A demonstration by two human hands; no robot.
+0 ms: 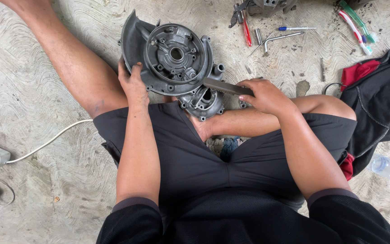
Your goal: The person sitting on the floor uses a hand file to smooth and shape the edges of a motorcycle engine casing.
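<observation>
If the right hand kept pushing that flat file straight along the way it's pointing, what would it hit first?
The right hand points the flat file leftward across the grey engine casing. Beyond the casing rim, it would probably meet the left hand gripping the edge, though depth is unclear.

Your grey cast-metal engine casing (174,58) stands tilted on the concrete floor against your leg, round face toward you, with a central hole and bolt bosses. The flat dark file (224,86) lies across its lower right rim, touching it.
</observation>
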